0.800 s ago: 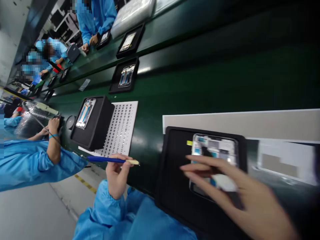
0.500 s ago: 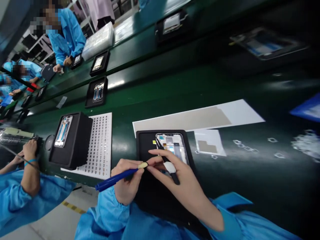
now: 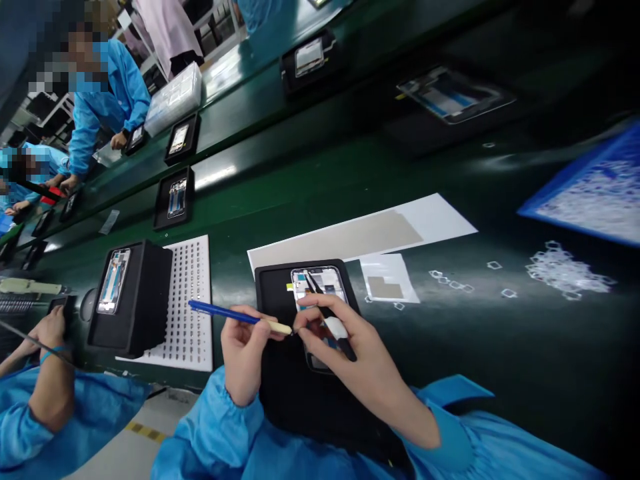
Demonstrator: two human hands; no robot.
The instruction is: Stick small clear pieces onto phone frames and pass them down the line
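Note:
My left hand (image 3: 243, 357) is closed around a blue pen-like tool (image 3: 220, 311) with a cream end. That end points right and meets the fingertips of my right hand (image 3: 363, 350). My right thumb and forefinger pinch at the tip; whatever small piece is there, I cannot make out. Black tweezers (image 3: 337, 327) with a white wrapped middle lie across the same hand, their points over an opened phone (image 3: 327, 276). Beneath both hands the phone rests in a black tray (image 3: 273, 280), partly covered by my fingers. A small yellow-green tab (image 3: 289, 287) shows at the phone's left edge.
Left of me, stacked black trays (image 3: 143, 293) with another phone frame stand on a white perforated board (image 3: 193, 293). Adhesive sheets (image 3: 345, 237), clear ring-like pieces (image 3: 563, 267) and a blue bag (image 3: 595, 187) lie to the right. A co-worker's arm (image 3: 55, 373) is at far left.
The blue tool has turned in my left hand, its far end now higher, and more of its cream end shows. My right fingertips stay at its tip. The whole view has shifted slightly.

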